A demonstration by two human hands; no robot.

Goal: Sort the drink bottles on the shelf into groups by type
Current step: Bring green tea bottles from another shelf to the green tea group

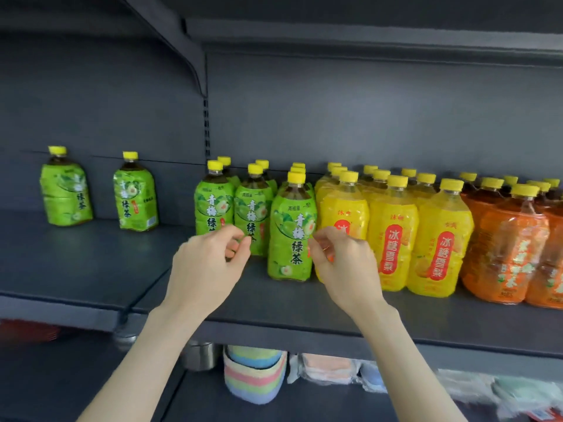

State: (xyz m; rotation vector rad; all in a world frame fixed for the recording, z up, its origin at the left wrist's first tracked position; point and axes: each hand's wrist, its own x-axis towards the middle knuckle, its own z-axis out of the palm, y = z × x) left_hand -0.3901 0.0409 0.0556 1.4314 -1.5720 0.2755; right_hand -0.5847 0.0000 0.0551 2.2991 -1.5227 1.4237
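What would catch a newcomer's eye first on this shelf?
The colour bands: green bottles at centre, yellow bottles to their right, orange bottles at far right. Two stray green bottles stand apart at left. The left hand and right hand flank the front green bottle.

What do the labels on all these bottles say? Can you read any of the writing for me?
"青梅 绿茶": large characters on the front green bottle and the green-labelled ones beside it.
"绿茶": on the two green bottles standing apart at the far left.
"冰糖雪梨": on the red panel of the yellow bottles.
The orange bottles: lettering too blurred to read.
Small print on every label: too small to read.
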